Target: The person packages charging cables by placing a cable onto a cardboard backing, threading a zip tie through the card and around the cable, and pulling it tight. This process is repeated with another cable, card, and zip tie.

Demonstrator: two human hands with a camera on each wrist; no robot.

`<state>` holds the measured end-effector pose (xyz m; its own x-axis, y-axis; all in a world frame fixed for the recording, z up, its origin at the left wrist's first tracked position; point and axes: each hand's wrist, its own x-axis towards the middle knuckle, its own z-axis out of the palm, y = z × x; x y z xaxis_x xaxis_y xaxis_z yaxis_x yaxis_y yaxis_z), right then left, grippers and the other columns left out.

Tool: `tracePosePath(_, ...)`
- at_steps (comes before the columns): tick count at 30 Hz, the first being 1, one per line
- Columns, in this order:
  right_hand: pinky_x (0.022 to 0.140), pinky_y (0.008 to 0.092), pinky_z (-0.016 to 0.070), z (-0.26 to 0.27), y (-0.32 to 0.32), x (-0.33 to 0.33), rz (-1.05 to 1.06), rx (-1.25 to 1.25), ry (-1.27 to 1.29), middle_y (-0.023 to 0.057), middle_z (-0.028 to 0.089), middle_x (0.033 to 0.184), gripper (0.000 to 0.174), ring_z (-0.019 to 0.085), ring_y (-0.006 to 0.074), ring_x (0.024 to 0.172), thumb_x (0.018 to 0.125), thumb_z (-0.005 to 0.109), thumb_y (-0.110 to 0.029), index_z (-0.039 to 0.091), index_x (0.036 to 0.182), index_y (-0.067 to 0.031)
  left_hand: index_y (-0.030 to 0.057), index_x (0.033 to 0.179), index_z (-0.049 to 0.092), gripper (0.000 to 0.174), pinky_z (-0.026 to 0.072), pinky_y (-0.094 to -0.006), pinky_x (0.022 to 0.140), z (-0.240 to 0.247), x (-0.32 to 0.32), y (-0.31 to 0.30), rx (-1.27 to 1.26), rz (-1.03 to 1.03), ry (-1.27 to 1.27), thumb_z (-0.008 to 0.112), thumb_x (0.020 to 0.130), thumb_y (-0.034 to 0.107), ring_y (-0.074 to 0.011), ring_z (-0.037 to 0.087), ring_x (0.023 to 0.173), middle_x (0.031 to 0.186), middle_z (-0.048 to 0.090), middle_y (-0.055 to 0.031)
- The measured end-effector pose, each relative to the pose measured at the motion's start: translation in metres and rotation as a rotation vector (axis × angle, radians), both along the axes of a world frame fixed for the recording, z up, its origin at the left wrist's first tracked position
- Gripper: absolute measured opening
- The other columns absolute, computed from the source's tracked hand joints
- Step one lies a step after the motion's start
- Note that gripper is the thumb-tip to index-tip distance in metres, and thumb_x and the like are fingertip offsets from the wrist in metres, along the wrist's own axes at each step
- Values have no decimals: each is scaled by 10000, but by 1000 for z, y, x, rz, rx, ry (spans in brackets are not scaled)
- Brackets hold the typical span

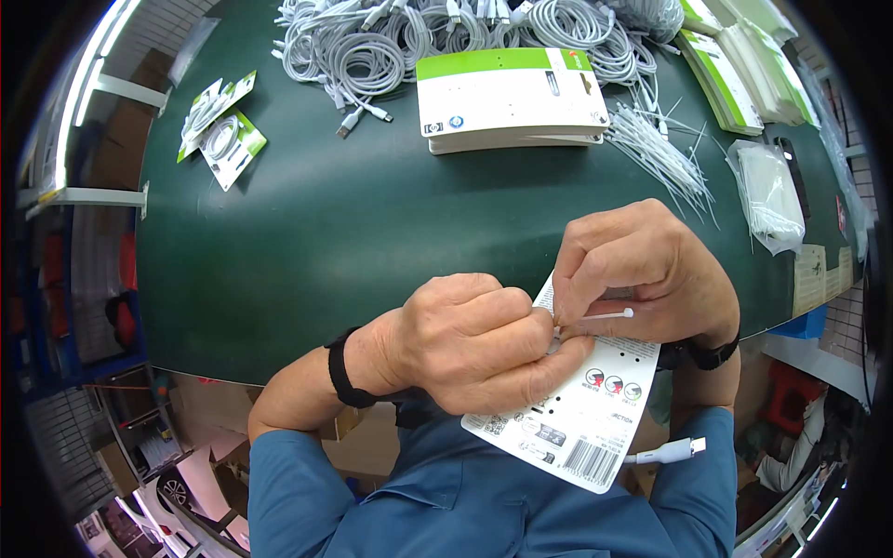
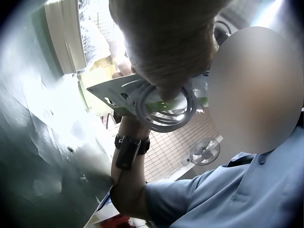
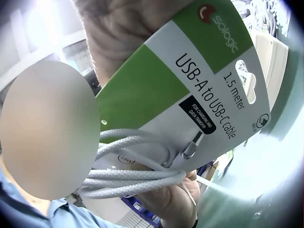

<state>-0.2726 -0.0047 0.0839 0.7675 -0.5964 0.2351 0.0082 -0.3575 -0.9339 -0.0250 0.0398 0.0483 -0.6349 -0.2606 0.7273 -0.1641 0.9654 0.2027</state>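
Observation:
My left hand (image 1: 479, 344) grips a printed packaging card (image 1: 595, 432), its back turned up in the head view. My right hand (image 1: 656, 270) meets it at the card's upper part, thumb and fingers pinching a thin white cable tie (image 1: 606, 316) whose head sticks out to the right. A pale braided USB cable (image 3: 135, 183) lies coiled against the card's green and white front in the right wrist view, the coil also showing below the hand in the left wrist view. One USB plug (image 1: 674, 450) protrudes past the card's lower right edge. The fingertips partly hide the tie.
On the green table (image 1: 326, 232) stands a stack of cards (image 1: 512, 102), with heaped coiled cables (image 1: 372, 60) behind it. Loose cable ties (image 1: 656, 153) and a bag of ties (image 1: 767, 195) lie right. Carded cables (image 1: 223, 139) lie left; more card stacks (image 1: 735, 70) stand back right.

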Motion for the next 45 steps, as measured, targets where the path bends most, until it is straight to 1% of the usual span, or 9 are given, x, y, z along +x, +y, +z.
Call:
tracePosePath(4, 676, 299, 569, 0, -5, -3, -5, -24, 0, 74, 752, 896, 232, 741, 182, 788, 766, 865, 65, 777, 958, -31, 60, 1110, 834, 444, 513, -286, 567, -1, -3, -3, 95, -16, 64, 898, 687, 180, -154, 674, 709, 898, 689, -32)
tracePosePath(8, 768, 256, 589, 3, -3, -12, -465, 52, -230, 58, 757, 957, 339, 723, 110, 871, 903, 798, 102, 746, 1231, 36, 16, 1110, 822, 416, 520, -309, 538, 10, -2, -12, 249, 11, 162, 864, 705, 102, -177, 647, 656, 846, 672, -56)
tracePosePath(14, 690, 232, 526, -2, -10, -22, -784, -352, -593, 113, 704, 1037, 162, 641, 110, 803, 1003, 709, 99, 689, 1146, 24, 6, 1074, 791, 198, 556, -289, 590, 21, 6, -20, 649, 323, 425, 866, 905, 74, -143, 697, 682, 875, 744, -46)
tracePosePath(16, 655, 264, 521, 4, 2, -14, -739, -545, -476, 121, 716, 987, 193, 643, 131, 801, 976, 725, 109, 682, 1129, -1, 6, 1079, 759, 169, 542, -273, 568, 33, -4, -32, 1076, 304, 686, 841, 961, 95, -108, 681, 679, 885, 742, -28)
tracePosePath(19, 588, 310, 506, 19, 7, 10, -603, -866, -268, 103, 722, 935, 300, 645, 184, 715, 877, 802, 105, 737, 1133, -38, 19, 1144, 717, 184, 503, -248, 533, 37, -18, -53, 1129, 167, 979, 800, 1024, 132, -70, 652, 668, 906, 732, -15)
tracePosePath(20, 580, 316, 506, 19, 5, 17, -604, -933, -217, 95, 722, 935, 326, 643, 196, 699, 851, 815, 94, 748, 1139, -44, 89, 1327, 606, 303, 482, -267, 551, 33, -15, -57, 1175, 162, 902, 749, 1064, 139, -95, 672, 812, 1099, 719, -38)
tracePosePath(25, 560, 340, 514, -2, -8, 33, -687, -1170, -67, 61, 719, 932, 427, 639, 216, 668, 752, 846, 44, 782, 1162, -55, 90, 1323, 614, 297, 498, -252, 589, 34, -31, -67, 1212, 59, 995, 752, 1065, 143, -72, 670, 830, 1107, 716, -23)
tracePosePath(29, 567, 352, 528, 3, -9, 31, -745, -1240, -7, 49, 716, 924, 385, 647, 207, 680, 745, 836, 16, 800, 1122, -54, 49, 1141, 680, 173, 478, -225, 544, 38, -51, -64, 1193, 62, 1142, 789, 1040, 139, -41, 601, 653, 902, 699, 0)
tracePosePath(45, 614, 323, 566, -17, -13, 33, -591, -1224, -115, 63, 760, 1014, 327, 728, 208, 796, 700, 831, -82, 803, 1025, -49, 25, 1176, 683, 208, 549, -249, 592, 29, -47, -65, 1183, 76, 1105, 788, 1032, 132, -93, 683, 742, 1014, 741, -50)
